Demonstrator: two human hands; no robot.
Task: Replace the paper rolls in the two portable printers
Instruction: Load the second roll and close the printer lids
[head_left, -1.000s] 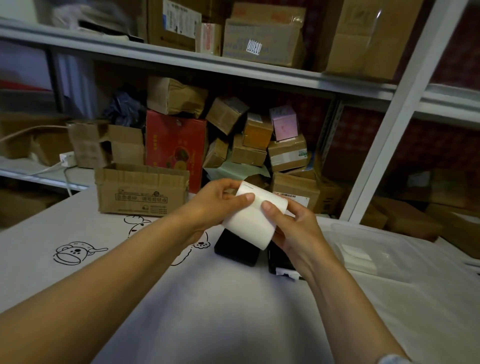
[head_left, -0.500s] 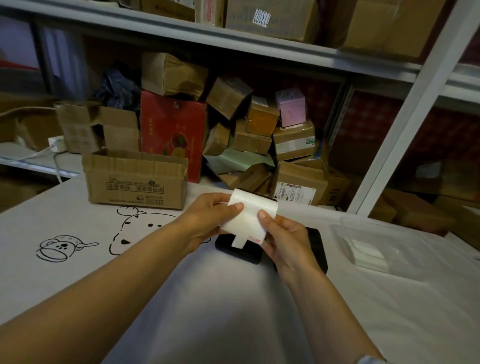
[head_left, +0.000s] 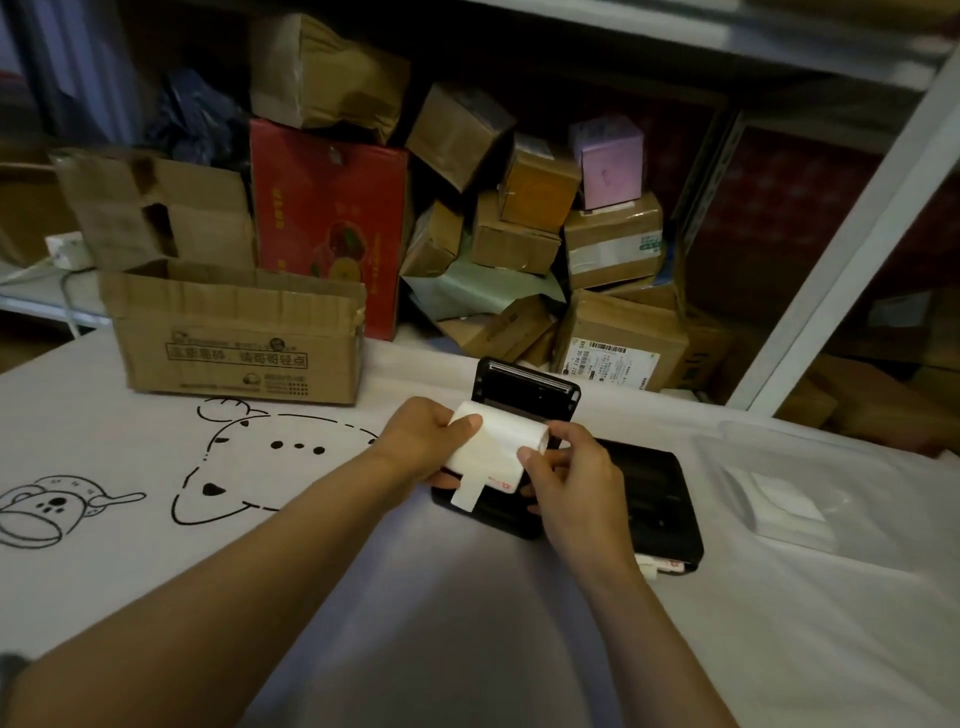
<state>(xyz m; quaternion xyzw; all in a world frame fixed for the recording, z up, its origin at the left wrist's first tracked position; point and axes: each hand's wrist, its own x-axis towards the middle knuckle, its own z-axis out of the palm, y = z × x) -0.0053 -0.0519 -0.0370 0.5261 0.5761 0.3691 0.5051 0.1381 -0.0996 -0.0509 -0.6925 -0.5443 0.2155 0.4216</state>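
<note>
A white paper roll with a loose tab hanging at its front is held just above an open black printer, whose lid stands up at the back. My left hand grips the roll's left end. My right hand pinches its right end between thumb and fingers. A second black printer lies shut to the right, with a bit of white paper sticking out at its front corner. The open printer's paper bay is mostly hidden by the roll and my hands.
A clear plastic tray with white paper in it lies at the right. An open cardboard box stands at the back left. Stacked boxes fill the shelf behind. A white shelf post rises at the right.
The camera has tilted down and both hands have lowered the roll from in front of me onto the open printer. The printer's raised lid is now in view.
</note>
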